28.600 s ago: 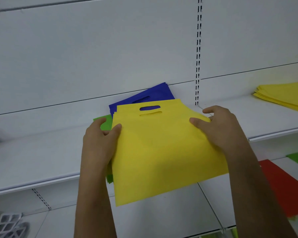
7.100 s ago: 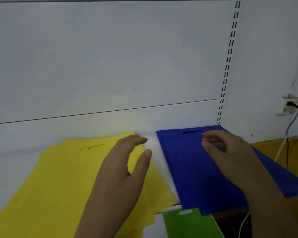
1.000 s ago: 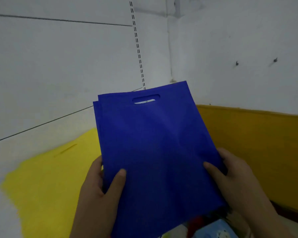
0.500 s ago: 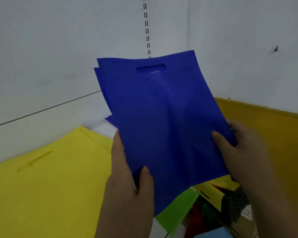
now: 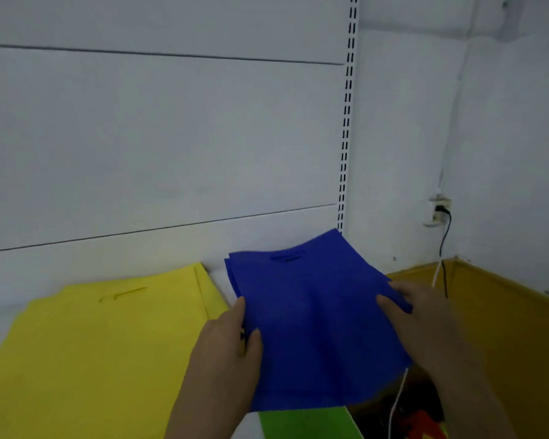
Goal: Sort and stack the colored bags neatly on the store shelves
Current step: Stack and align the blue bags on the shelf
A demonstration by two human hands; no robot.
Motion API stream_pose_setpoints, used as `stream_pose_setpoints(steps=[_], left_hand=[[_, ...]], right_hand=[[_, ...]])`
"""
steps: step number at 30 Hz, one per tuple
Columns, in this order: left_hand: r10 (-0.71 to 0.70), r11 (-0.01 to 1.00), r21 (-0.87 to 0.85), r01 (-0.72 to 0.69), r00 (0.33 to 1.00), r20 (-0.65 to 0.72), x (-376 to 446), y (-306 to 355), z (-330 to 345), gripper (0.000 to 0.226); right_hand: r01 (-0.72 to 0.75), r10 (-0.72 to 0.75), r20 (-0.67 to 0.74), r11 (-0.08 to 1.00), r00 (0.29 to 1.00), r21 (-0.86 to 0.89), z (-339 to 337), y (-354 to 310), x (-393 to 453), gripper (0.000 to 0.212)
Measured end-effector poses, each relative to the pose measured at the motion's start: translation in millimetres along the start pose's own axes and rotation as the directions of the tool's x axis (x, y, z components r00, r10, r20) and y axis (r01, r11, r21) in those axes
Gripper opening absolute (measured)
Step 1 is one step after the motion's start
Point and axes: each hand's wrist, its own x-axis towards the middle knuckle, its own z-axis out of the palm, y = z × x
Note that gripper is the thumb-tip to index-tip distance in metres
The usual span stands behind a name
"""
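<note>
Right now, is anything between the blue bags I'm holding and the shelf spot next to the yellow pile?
Nothing visible blocks it. The blue bags, gripped by the left hand and right hand, sit over the shelf right of the yellow bags. A green bag lies lower, nearer you.

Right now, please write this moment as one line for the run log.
step: placing blue bags on shelf | left hand: grips left edge | right hand: grips right edge | beside: yellow bags
</note>
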Motion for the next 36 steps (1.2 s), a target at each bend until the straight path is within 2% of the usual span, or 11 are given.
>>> stream_pose_setpoints(steps=[2, 4, 7, 12, 16, 20, 22, 26, 29, 32, 36], left_hand=[[-0.037, 0.993, 0.113, 0.035, 0.999, 0.02, 7.2, -1.6, 4.4, 0.051], [-0.053, 0.982, 0.181, 0.045, 0.998, 0.04, 13.2, -1.0, 7.9, 0.047], [-0.064, 0.97, 0.239, 0.045, 0.996, 0.069, 19.8, 3.9, 12.2, 0.038], [-0.105, 0.948, 0.313, 0.057, 0.985, 0.14, 29.2, 2.5, 22.7, 0.038], [-0.124, 0.892, 0.451, -0.008, 0.957, 0.263, 33.1, -0.4, 32.4, 0.048], [-0.18, 0.808, 0.585, -0.072, 0.915, 0.362, 33.2, 1.2, 45.5, 0.07], [-0.207, 0.799, 0.597, -0.065, 0.904, 0.374, 32.5, 4.8, 49.1, 0.073], [-0.128, 0.864, 0.503, 0.0, 0.967, 0.22, 28.7, 6.6, 43.5, 0.067], [-0.044, 0.937, 0.35, 0.026, 0.998, 0.046, 18.5, 6.0, 28.1, 0.056], [-0.024, 0.983, 0.179, 0.046, 0.992, -0.123, -1.5, 5.1, 5.2, 0.045], [-0.067, 0.993, 0.063, 0.096, 0.931, -0.358, -37.5, -0.1, -30.6, 0.03]], right_hand=[[0.004, -0.004, 0.017, 1.0, 1.0, -0.014, 0.2, 5.6, 7.4, 0.027], [0.002, -0.001, 0.027, 0.999, 1.0, -0.036, 1.6, 10.4, 15.3, 0.029], [-0.054, 0.057, 0.044, 0.995, 0.997, -0.08, 2.9, 16.0, 28.6, 0.034], [-0.111, 0.122, 0.046, 0.977, 0.992, -0.184, 5.2, 30.9, 42.7, 0.04], [-0.144, 0.17, 0.059, 0.941, 0.984, -0.306, 8.8, 38.9, 42.8, 0.05], [-0.177, 0.193, 0.02, 0.936, 0.981, -0.305, 6.3, 48.8, 45.3, 0.054], [-0.167, 0.172, -0.013, 0.936, 0.985, -0.31, 2.2, 45.4, 43.9, 0.049], [-0.057, 0.045, -0.079, 0.986, 0.996, -0.158, -5.5, 27.3, 32.5, 0.032], [0.075, -0.075, -0.007, 0.995, 0.997, 0.066, -3.9, 10.1, 18.5, 0.021], [0.102, -0.138, 0.114, 0.955, 0.984, 0.278, 6.0, -8.6, 5.7, 0.021], [0.075, -0.241, 0.273, 0.861, 0.931, 0.504, 21.1, -35.0, -9.0, 0.021]])
